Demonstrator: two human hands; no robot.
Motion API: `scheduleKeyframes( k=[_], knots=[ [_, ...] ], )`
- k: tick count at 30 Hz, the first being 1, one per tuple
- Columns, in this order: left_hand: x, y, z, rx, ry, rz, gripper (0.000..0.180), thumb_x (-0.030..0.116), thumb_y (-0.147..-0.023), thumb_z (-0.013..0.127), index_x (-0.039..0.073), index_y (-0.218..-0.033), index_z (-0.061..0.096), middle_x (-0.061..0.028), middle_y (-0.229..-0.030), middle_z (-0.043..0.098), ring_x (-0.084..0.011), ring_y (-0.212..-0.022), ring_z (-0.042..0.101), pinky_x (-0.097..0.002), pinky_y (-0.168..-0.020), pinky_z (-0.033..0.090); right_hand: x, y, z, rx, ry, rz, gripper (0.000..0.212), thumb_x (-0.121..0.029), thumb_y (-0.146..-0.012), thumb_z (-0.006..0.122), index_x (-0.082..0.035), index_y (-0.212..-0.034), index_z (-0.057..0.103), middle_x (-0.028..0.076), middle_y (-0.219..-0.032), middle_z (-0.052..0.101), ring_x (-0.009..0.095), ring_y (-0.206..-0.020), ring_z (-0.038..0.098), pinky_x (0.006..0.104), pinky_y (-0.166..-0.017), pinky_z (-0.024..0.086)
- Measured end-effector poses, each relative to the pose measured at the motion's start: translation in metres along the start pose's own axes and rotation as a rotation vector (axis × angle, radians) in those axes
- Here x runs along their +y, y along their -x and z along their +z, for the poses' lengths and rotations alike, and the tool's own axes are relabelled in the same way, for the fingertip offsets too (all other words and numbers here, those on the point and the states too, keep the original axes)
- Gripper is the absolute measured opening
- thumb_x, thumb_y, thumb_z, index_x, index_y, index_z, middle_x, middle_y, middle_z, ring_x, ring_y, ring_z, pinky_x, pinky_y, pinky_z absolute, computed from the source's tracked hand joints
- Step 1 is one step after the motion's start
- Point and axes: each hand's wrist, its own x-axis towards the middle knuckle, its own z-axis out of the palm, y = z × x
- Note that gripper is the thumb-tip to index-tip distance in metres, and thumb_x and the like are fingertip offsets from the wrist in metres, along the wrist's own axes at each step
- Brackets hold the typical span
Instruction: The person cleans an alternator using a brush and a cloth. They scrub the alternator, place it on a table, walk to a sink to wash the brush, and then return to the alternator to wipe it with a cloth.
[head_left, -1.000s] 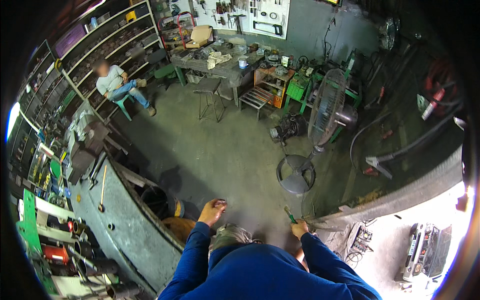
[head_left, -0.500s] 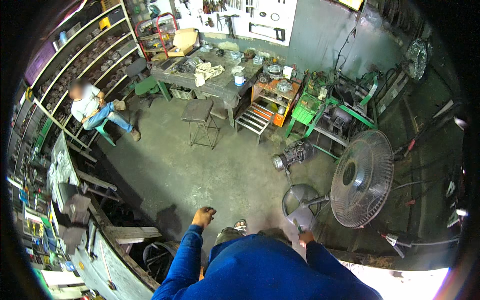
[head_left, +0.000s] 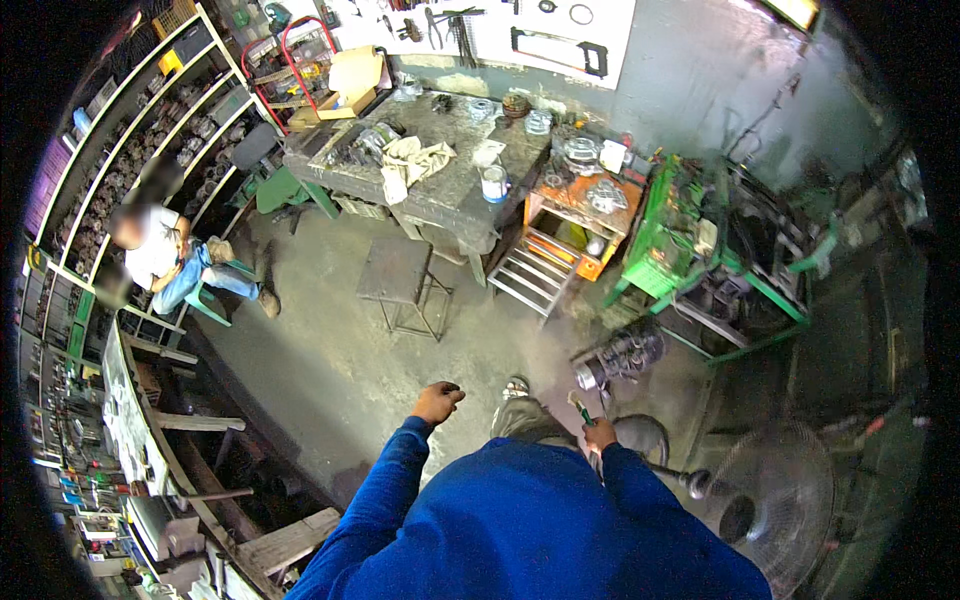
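Note:
My right hand (head_left: 600, 435) is closed around the green handle of a small paintbrush (head_left: 582, 412), its pale tip pointing forward. My left hand (head_left: 437, 402) hovers over the floor to the left with its fingers curled in, and nothing shows in it. Ahead of the brush, a dark cylindrical machine part (head_left: 625, 357) with a bright metal end lies on the floor. Close to my right forearm stands a pedestal fan (head_left: 780, 505) on a round base (head_left: 643, 440).
A person (head_left: 165, 255) sits by the parts shelves at left. A square stool (head_left: 395, 272) stands mid-floor before a cluttered workbench (head_left: 340, 150). Right of it are an orange cabinet (head_left: 600, 215) and a green metal frame (head_left: 765, 335). A bench (head_left: 135, 400) runs along my left.
I have moved forward: the stool, workbench and machine part appear nearer, and the fan has slid back to my lower right. My right hand with the paintbrush has come up and forward.

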Motion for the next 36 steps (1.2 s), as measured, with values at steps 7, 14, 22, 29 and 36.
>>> scheduleKeyframes(
  k=[7, 14, 22, 29, 36],
  knots=[
    [0.068, -0.164, -0.07, 0.163, 0.036, -0.024, 0.057, 0.032, -0.084, 0.071, -0.001, -0.129, 0.06, -0.0204, -0.091, 0.073, -0.025, -0.078, 0.072, -0.0384, -0.075, 0.056, -0.14, -0.123, -0.048, -0.036, 0.075, 0.061, 0.036, -0.027, -0.082, 0.063, 0.004, -0.099, 0.069, 0.029, -0.09, 0.069, 0.048, -0.088, 0.066, 0.051, -0.077, 0.052],
    [0.117, -0.405, -0.171, 0.241, -0.045, -0.024, 0.066, 0.027, -0.081, 0.074, -0.004, -0.135, 0.052, -0.0228, -0.101, 0.07, -0.0287, -0.081, 0.068, -0.0371, -0.069, 0.055, -0.195, -0.193, -0.064, 0.186, -0.179, -0.034, 0.023, -0.022, -0.088, 0.064, 0.001, -0.094, 0.068, 0.012, -0.072, 0.064, 0.021, -0.061, 0.061, 0.0373, -0.055, 0.046],
    [0.222, -0.644, -0.265, 0.498, -0.584, 0.036, 0.066, 0.04, -0.082, 0.067, -0.002, -0.131, 0.057, -0.0338, -0.113, 0.065, -0.0428, -0.117, 0.059, -0.0481, -0.101, 0.047, -0.219, -0.088, -0.031, 0.257, -0.541, 0.701, 0.013, -0.014, -0.089, 0.063, -0.011, -0.078, 0.057, 0.001, -0.054, 0.051, 0.014, -0.041, 0.05, 0.0297, -0.037, 0.04],
    [0.265, -0.762, -0.304, 0.122, -0.997, 0.027, 0.05, 0.035, -0.086, 0.063, -0.01, -0.107, 0.07, -0.0305, -0.147, 0.044, -0.0348, -0.12, 0.061, -0.0383, -0.111, 0.042, -0.321, -0.113, -0.02, 0.23, -0.574, 0.796, 0.013, -0.015, -0.09, 0.062, -0.003, -0.095, 0.061, 0.005, -0.066, 0.058, 0.015, -0.052, 0.055, 0.0306, -0.046, 0.046],
    [0.267, -0.782, -0.322, 0.2, -0.892, 0.007, 0.063, 0.029, -0.084, 0.067, -0.009, -0.132, 0.05, -0.027, -0.142, 0.046, -0.041, -0.121, 0.057, -0.0437, -0.103, 0.047, -0.436, -0.206, -0.025, 0.117, -0.106, 0.419, 0.032, -0.025, -0.092, 0.062, 0.003, -0.109, 0.064, 0.023, -0.089, 0.069, 0.038, -0.086, 0.067, 0.0431, -0.079, 0.052]
  ],
)
